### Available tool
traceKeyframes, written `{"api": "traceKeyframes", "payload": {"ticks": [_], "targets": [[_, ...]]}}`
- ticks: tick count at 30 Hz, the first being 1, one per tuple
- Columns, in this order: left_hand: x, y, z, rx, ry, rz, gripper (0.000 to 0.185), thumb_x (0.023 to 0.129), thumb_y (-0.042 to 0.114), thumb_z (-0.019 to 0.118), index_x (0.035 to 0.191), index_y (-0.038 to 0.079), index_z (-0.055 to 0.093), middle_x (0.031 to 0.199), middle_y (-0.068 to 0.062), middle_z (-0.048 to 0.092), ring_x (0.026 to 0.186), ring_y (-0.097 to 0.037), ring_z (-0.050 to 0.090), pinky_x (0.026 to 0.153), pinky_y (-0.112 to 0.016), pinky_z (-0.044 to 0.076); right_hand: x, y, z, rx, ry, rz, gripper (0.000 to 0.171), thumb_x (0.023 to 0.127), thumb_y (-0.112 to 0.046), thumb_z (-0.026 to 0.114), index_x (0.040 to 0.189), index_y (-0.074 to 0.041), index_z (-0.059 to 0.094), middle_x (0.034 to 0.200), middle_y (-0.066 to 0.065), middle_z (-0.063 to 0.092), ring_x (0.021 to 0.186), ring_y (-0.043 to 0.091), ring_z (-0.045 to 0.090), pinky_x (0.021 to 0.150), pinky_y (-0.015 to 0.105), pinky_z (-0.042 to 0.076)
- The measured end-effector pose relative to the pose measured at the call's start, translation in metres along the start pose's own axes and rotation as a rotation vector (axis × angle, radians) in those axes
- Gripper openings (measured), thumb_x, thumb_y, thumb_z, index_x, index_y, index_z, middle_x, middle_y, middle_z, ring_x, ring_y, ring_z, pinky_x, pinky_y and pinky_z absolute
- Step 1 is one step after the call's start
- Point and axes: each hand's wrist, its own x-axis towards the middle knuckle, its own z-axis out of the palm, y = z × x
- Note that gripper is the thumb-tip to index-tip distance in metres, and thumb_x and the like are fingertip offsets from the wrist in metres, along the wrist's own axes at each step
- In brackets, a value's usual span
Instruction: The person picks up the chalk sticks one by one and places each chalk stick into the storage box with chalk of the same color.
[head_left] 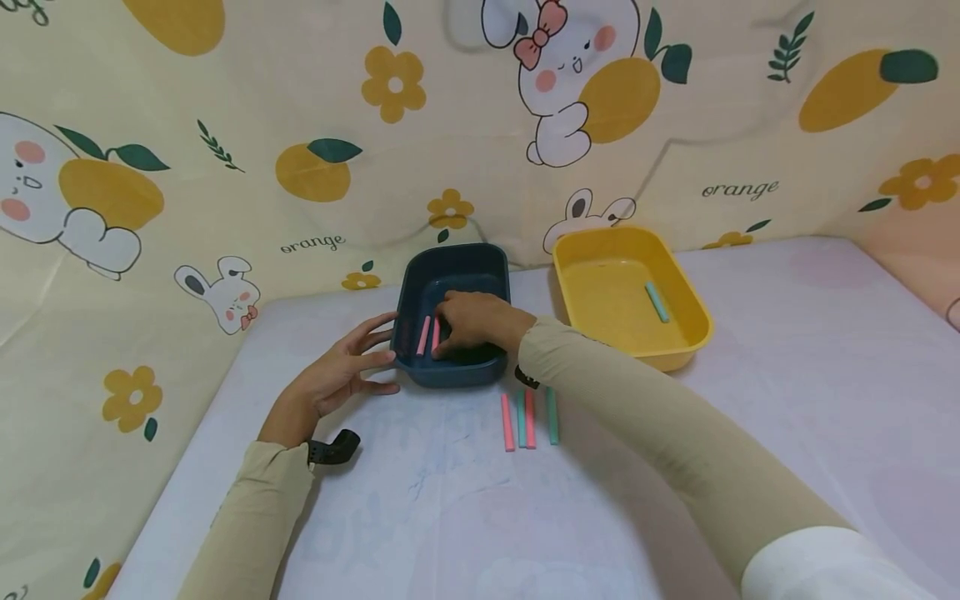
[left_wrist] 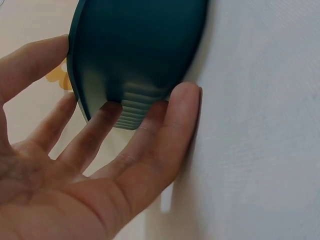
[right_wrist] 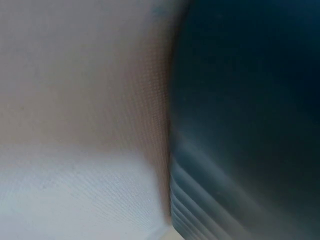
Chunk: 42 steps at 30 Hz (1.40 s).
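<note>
A dark blue tray [head_left: 453, 375] stands at the middle of the table. My left hand [head_left: 348, 364] lies flat beside it, its straight fingers [left_wrist: 150, 145] pressing the tray's outer wall [left_wrist: 140, 55]. My right hand [head_left: 471, 321] reaches down into the tray with curled fingers that grip a pink stick [head_left: 436, 333]. A second pink stick [head_left: 423, 335] lies just left of it. The right wrist view is a blur of the tray's dark wall [right_wrist: 250, 125] and the cloth [right_wrist: 75, 175]. No hand shows there.
A yellow tray [head_left: 592, 242] to the right holds one teal stick [head_left: 657, 302]. In front of the blue tray lie several sticks on the pale cloth: pink [head_left: 507, 422], teal [head_left: 521, 419], pink [head_left: 529, 418], teal [head_left: 552, 414]. A printed curtain backs the table.
</note>
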Motion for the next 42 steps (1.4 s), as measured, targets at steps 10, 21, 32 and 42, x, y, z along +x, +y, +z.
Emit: {"api": "traceKeyframes", "payload": {"ticks": [10,21,32,42], "targets": [[0.001,0.002,0.000,0.014,0.000,0.010,0.073,0.098,0.014,0.062,0.157,0.032,0.024,0.167,-0.009,0.016,0.138,-0.042,0.041,0.094,-0.057,0.055,0.002,-0.002,-0.001,-0.006,0.009,0.009,0.078,0.086,-0.065,0.064,0.146,-0.018,0.050,0.146,0.006,0.048,0.125,0.024,0.055,0.108,0.044,0.046],[-0.001,-0.001,0.000,0.024,-0.007,0.014,0.073,0.098,0.016,0.062,0.158,0.032,0.022,0.167,-0.010,0.014,0.138,-0.044,0.040,0.094,-0.057,0.055,-0.024,-0.001,-0.012,0.083,0.099,-0.015,0.080,0.087,-0.063,0.065,0.152,-0.021,0.041,0.154,0.006,0.043,0.133,0.024,0.051,0.112,0.048,0.043],[-0.002,-0.001,0.000,0.043,0.016,-0.008,0.076,0.097,0.019,0.064,0.158,0.034,0.021,0.167,-0.010,0.014,0.140,-0.046,0.035,0.096,-0.058,0.053,-0.090,0.006,-0.015,0.256,0.231,-0.096,0.072,0.089,-0.055,0.068,0.149,-0.023,0.045,0.131,0.002,0.056,0.113,0.020,0.060,0.092,0.035,0.054],[0.001,-0.002,-0.001,0.053,0.001,0.011,0.073,0.099,0.018,0.062,0.157,0.034,0.022,0.167,-0.009,0.014,0.139,-0.045,0.036,0.095,-0.058,0.054,-0.143,0.019,0.005,0.320,0.267,-0.044,0.075,0.085,-0.056,0.072,0.148,-0.026,0.046,0.136,-0.003,0.054,0.117,0.016,0.056,0.095,0.034,0.054]]}}
